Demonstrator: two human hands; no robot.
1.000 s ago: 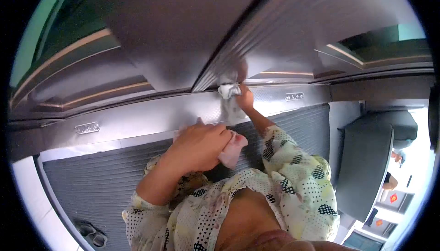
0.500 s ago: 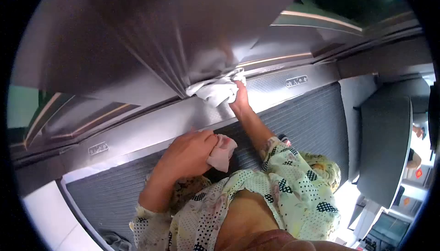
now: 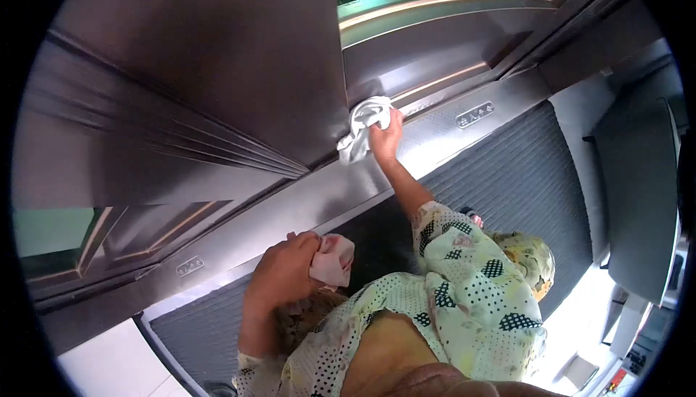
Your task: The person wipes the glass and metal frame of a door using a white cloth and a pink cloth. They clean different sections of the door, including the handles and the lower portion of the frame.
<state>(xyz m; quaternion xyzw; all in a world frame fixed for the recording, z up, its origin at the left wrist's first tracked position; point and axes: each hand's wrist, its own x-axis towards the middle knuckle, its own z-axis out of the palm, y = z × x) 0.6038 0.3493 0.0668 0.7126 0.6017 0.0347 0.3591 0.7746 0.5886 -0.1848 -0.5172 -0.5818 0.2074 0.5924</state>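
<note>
A white cloth is bunched in my right hand, whose fingers close on its right side. The cloth lies against the lower edge of a dark metal door, just above the shiny metal sill. My left hand, lower and nearer my body, grips a pinkish cloth that sticks out to its right. This second cloth is away from the door.
A dark ribbed mat lies along the sill. Small oval plates with characters are set in the sill. White floor tiles show at the lower left, and a large grey panel stands at the right.
The view has turned and shifted. My right hand and the white cloth are a little higher and farther right in the picture, and the white cloth is bunched differently. Both hands keep their cloths.
</note>
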